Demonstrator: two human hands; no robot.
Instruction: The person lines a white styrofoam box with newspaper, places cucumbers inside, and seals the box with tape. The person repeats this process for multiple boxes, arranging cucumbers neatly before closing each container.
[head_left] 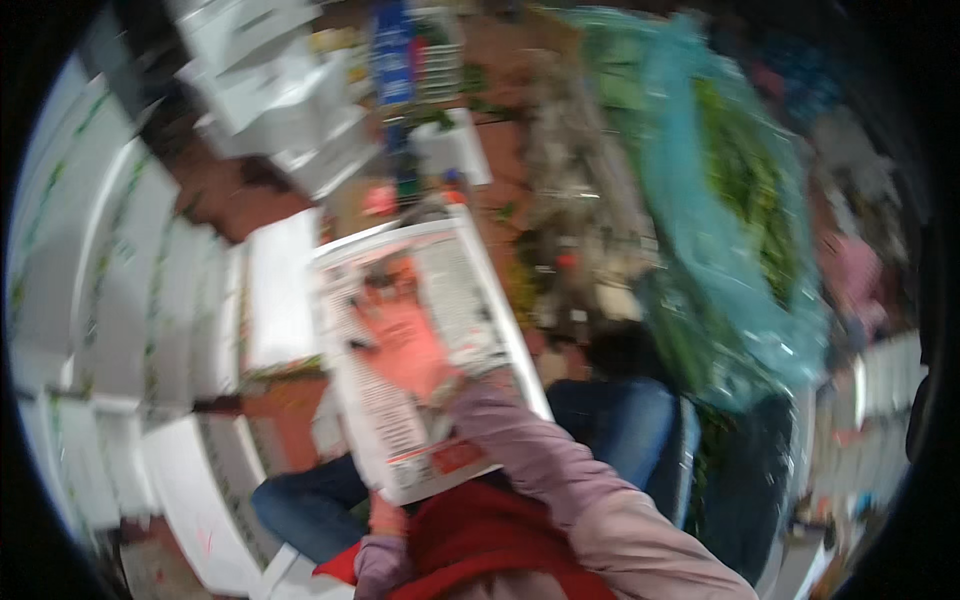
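Observation:
A printed newspaper sheet lies over a white box or board above my lap; its white edge shows along the right side. My right hand, in a salmon-pink glove, rests flat on the sheet with its fingers stretched toward the far edge. Motion blurs the fingertips. Below the sheet's near left corner is my left hand, also pink. Its fingers are hidden or smeared, so its grip does not show.
White foam boxes are stacked at far left, and more white boxes line the left side. On the right lies a teal plastic bag with leafy greens. A blue-and-white upright item stands at the back.

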